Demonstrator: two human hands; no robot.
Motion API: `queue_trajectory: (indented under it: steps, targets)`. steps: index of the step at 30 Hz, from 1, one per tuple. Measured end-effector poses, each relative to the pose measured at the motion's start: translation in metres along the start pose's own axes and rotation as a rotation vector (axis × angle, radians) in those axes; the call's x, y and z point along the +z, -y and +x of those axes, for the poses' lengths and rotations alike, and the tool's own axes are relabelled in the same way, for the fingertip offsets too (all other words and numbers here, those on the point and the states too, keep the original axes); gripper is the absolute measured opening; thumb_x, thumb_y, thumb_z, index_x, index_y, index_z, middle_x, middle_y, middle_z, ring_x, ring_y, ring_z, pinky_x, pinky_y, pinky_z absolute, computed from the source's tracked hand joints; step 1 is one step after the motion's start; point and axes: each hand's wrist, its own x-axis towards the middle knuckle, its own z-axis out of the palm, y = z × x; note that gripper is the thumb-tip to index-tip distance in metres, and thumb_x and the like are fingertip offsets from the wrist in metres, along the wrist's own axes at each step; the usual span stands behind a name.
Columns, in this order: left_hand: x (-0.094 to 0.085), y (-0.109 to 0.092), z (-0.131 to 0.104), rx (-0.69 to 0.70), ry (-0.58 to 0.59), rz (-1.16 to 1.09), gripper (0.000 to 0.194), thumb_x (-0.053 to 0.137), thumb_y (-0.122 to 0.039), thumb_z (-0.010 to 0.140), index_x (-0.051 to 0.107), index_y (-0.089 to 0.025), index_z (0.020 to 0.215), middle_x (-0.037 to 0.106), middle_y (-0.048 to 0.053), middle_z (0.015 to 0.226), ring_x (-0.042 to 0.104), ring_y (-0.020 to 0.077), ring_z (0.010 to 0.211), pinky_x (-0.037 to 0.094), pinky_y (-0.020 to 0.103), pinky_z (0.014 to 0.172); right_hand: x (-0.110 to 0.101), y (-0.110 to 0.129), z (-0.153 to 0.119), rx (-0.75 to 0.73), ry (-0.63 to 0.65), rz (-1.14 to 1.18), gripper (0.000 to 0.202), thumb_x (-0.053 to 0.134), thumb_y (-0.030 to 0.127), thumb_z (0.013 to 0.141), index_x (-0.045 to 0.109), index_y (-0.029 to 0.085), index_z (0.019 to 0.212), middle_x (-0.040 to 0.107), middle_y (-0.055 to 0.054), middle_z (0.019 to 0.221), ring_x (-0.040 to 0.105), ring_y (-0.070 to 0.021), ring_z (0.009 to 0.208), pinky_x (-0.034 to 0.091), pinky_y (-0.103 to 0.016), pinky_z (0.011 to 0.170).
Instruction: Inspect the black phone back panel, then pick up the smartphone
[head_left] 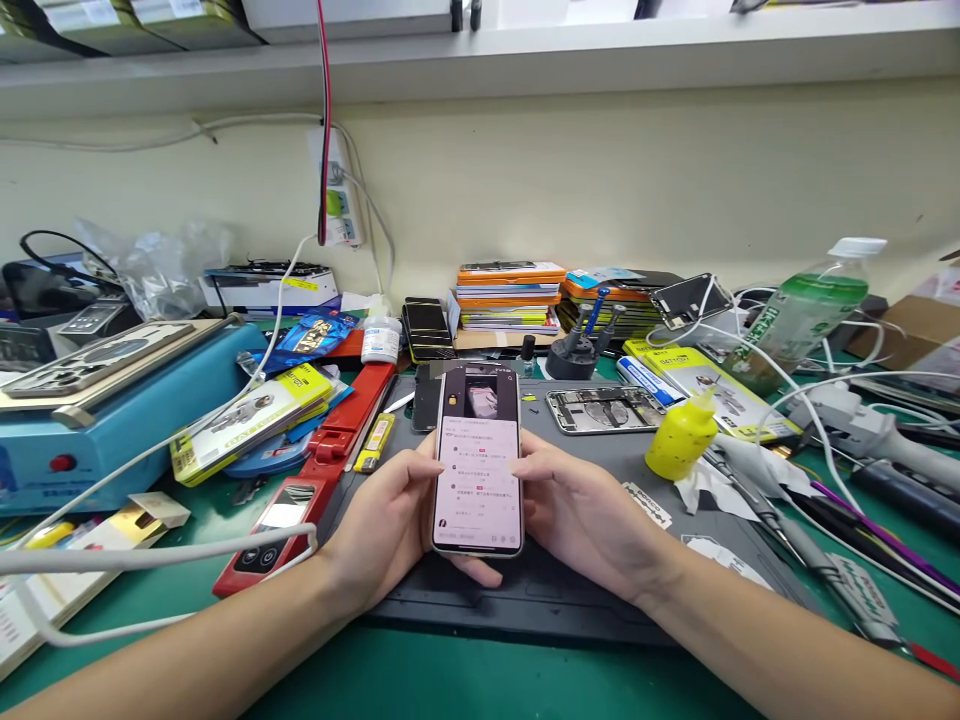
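A smartphone [478, 460] with a lit screen showing a pink-white page is held upright over a dark work mat [570, 590]. My left hand [386, 525] grips its left edge and cradles its bottom. My right hand [581, 510] holds the right edge, thumb resting on the screen. Just behind the phone lies an opened phone chassis [604, 410] on the mat.
A yellow squeeze bottle [681, 435] and tools lie right of the mat. A red clamp tool [315, 470], a blue heating machine [112, 400] and white cables sit left. Stacked boxes [510, 295] and a green bottle [806, 310] stand behind.
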Motion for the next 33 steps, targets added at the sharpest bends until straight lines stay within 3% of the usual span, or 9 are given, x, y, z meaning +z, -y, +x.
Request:
queue_trajectory:
  steps: [7, 13, 21, 29, 33]
  targets:
    - [0.0011, -0.0003, 0.0002, -0.015, -0.002, -0.002, 0.059, 0.043, -0.022, 0.083, 0.045, -0.028, 0.142, 0.068, 0.008, 0.121, 0.066, 0.0335, 0.105, 0.063, 0.052, 0.069, -0.0015, -0.0024, 0.0003, -0.009, 0.045, -0.040, 0.050, 0.068, 0.012, 0.073, 0.061, 0.021, 0.122, 0.067, -0.011, 0.120, 0.063, -0.0298, 0.110, 0.048, -0.043, 0.090]
    - [0.0013, 0.0005, 0.0002, -0.010, -0.005, 0.021, 0.047, 0.043, -0.023, 0.084, 0.058, -0.023, 0.128, 0.066, 0.008, 0.128, 0.064, 0.0354, 0.111, 0.063, 0.051, 0.068, -0.0055, -0.0047, 0.0014, -0.027, 0.097, -0.052, 0.051, 0.066, 0.008, 0.076, 0.062, 0.021, 0.125, 0.068, -0.010, 0.119, 0.063, -0.0272, 0.107, 0.050, -0.040, 0.087]
    - [0.0006, 0.0008, 0.0016, -0.008, -0.004, 0.019, 0.048, 0.042, -0.024, 0.085, 0.055, -0.023, 0.131, 0.068, 0.009, 0.123, 0.067, 0.0340, 0.106, 0.064, 0.049, 0.068, -0.0050, -0.0045, 0.0001, -0.001, 0.068, -0.011, 0.044, 0.066, 0.012, 0.083, 0.061, 0.023, 0.126, 0.068, -0.010, 0.123, 0.065, -0.0247, 0.105, 0.050, -0.036, 0.084]
    - [-0.0019, 0.0027, 0.0032, 0.006, 0.025, 0.019, 0.045, 0.039, -0.024, 0.088, 0.055, -0.022, 0.130, 0.067, 0.010, 0.125, 0.067, 0.0349, 0.105, 0.064, 0.049, 0.063, -0.0028, -0.0029, 0.0000, -0.053, 0.119, -0.051, 0.052, 0.067, 0.005, 0.077, 0.059, 0.019, 0.127, 0.068, -0.009, 0.120, 0.062, -0.0233, 0.106, 0.049, -0.032, 0.084]
    - [-0.0020, 0.0035, 0.0038, 0.014, 0.011, -0.001, 0.048, 0.040, -0.024, 0.089, 0.050, -0.027, 0.136, 0.067, 0.008, 0.126, 0.067, 0.0335, 0.104, 0.064, 0.050, 0.062, -0.0032, -0.0042, 0.0003, -0.023, 0.062, -0.014, 0.042, 0.066, 0.012, 0.083, 0.062, 0.021, 0.124, 0.067, -0.008, 0.121, 0.063, -0.0220, 0.103, 0.049, -0.032, 0.082]
